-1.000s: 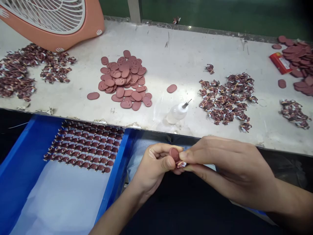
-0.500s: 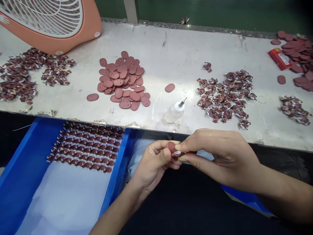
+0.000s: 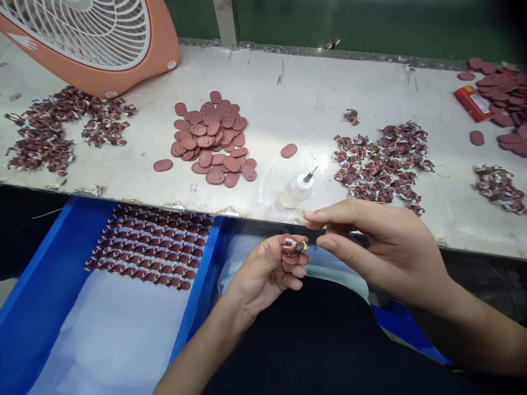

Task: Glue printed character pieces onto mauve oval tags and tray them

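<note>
Between the thumb and fingers of my left hand (image 3: 263,274) is a small painted figurine (image 3: 295,247), brown with white and yellow bits, set against a reddish-brown oval base. My right hand (image 3: 382,252) is just to the right of it, thumb and forefinger apart and holding nothing. Beyond my hands, a white squeeze bottle with a needle tip (image 3: 298,190) stands on the worktop (image 3: 263,71). A single oval base (image 3: 289,150) lies behind the bottle. To its left is a heap of oval bases (image 3: 214,134), and to its right a cluster of loose figurines (image 3: 381,162).
Rows of figurines on bases (image 3: 152,241) lie on white paper in a blue drawer (image 3: 41,280) at lower left. An orange fan (image 3: 164,41) stands at the back left beside more figurines (image 3: 45,131). A red box (image 3: 473,103) and more bases (image 3: 500,88) are at far right.
My right hand has let go of the figurine and drawn back to the right, its fingers parting. The figurine stays in my left hand. The view has shifted slightly.
</note>
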The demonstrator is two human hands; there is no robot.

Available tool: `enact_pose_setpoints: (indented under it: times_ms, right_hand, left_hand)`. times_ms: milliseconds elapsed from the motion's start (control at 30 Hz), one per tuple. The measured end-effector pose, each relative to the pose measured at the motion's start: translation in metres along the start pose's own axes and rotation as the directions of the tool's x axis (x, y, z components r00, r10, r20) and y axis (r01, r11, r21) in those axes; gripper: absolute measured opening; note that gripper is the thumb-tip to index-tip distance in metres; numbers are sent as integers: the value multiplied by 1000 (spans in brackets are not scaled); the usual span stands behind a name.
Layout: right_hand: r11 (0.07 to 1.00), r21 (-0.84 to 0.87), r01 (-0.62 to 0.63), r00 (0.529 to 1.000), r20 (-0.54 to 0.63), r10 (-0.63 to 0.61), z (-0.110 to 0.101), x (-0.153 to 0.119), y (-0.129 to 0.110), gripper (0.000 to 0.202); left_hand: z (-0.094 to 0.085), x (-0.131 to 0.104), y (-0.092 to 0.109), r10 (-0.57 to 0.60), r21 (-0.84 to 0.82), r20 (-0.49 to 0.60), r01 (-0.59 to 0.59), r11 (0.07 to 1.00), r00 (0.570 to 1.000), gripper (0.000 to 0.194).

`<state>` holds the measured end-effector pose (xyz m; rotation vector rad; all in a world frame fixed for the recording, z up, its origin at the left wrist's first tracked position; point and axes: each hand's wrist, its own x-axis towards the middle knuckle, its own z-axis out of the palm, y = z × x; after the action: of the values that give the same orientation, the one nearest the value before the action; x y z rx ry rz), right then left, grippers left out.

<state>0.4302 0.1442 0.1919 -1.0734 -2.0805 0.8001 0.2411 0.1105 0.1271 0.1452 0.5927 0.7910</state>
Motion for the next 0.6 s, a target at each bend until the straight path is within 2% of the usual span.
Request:
enact_pose_setpoints:
  times_ms: [200,400,533,600]
  right_hand:
    - [989,146,-31,998,50,23,6,1,0,15]
    - [978,200,-58,994,98,39,14,1,-2,20]
    - [972,221,-82,993,96,62,19,3,-4,10]
    - [980,191,-55,997,54,46,22,3,-5,9]
  left_hand:
    - [-2,1,1,-13,-30,-16,13,999,1000,53]
    - [-5,0,-1,36,-18,37,-36,999,999,46]
    - [-6,1,-1,44,23,31,-45,999,999,48]
    - [-6,0,0,57,67,11,-57,996,998,55]
